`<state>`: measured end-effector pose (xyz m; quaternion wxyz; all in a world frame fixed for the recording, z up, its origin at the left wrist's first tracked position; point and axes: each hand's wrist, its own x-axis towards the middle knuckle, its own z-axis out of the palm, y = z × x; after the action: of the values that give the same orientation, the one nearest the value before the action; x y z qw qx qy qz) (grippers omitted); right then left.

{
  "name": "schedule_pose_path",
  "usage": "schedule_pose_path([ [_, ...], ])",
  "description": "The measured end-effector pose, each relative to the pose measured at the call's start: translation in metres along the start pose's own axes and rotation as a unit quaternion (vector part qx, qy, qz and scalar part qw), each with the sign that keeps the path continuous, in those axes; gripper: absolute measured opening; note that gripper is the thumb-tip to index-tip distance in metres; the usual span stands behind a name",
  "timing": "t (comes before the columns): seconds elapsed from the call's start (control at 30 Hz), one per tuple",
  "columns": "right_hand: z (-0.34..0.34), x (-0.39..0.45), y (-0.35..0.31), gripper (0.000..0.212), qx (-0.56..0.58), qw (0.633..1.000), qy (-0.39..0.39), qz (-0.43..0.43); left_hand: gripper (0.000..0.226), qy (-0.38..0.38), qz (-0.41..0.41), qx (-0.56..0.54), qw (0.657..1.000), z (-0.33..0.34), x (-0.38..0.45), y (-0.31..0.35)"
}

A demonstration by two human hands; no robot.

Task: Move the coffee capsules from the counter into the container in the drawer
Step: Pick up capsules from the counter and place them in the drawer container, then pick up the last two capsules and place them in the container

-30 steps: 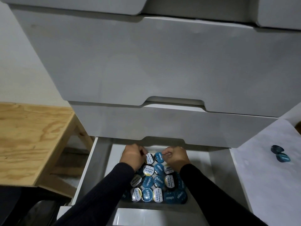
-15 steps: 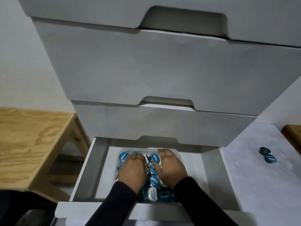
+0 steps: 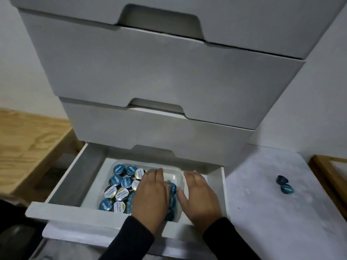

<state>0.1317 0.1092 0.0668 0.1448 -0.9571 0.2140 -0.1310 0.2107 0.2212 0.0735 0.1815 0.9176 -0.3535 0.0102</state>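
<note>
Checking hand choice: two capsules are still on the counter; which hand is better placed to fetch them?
Right. The right hand is open at the container's right edge, nearest the two capsules on the counter; the left hand rests over the container's capsules.

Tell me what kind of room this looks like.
Probably a home kitchen or coffee corner, though I can't be sure: a white drawer unit, coffee capsules in a clear container in its open bottom drawer, and two more capsules on the pale counter.
</note>
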Motion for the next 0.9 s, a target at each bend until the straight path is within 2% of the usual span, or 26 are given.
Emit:
schedule_pose_path([
  [0.1,-0.029,-0.020,0.033,0.053,0.001,1.000,0.010,0.003,0.048,0.014,-0.002,-0.021,1.000,0.003,-0.016,0.050],
  [0.33,-0.087,-0.074,0.132,0.047,-0.031,0.994,0.104,0.010,0.043,0.101,0.063,-0.054,0.991,0.034,-0.041,0.174],
  [0.4,-0.095,-0.090,0.160,0.047,-0.041,0.993,0.105,0.026,0.043,0.104,0.070,-0.062,0.990,0.048,-0.046,0.204],
  [0.53,-0.101,-0.119,0.217,0.051,-0.093,0.991,0.082,0.058,0.043,0.064,0.106,-0.064,0.990,0.079,-0.056,0.254],
  [0.63,-0.100,-0.130,0.258,0.052,-0.092,0.989,0.036,0.110,0.043,0.042,0.129,-0.063,0.989,0.106,-0.051,0.276],
  [0.8,-0.090,-0.139,0.319,0.044,-0.096,0.989,0.041,0.108,0.045,-0.012,0.136,-0.080,0.987,0.150,-0.026,0.297],
  [0.9,-0.090,-0.125,0.345,0.042,-0.071,0.987,0.029,0.140,0.048,-0.066,0.133,-0.091,0.985,0.177,0.002,0.306],
])
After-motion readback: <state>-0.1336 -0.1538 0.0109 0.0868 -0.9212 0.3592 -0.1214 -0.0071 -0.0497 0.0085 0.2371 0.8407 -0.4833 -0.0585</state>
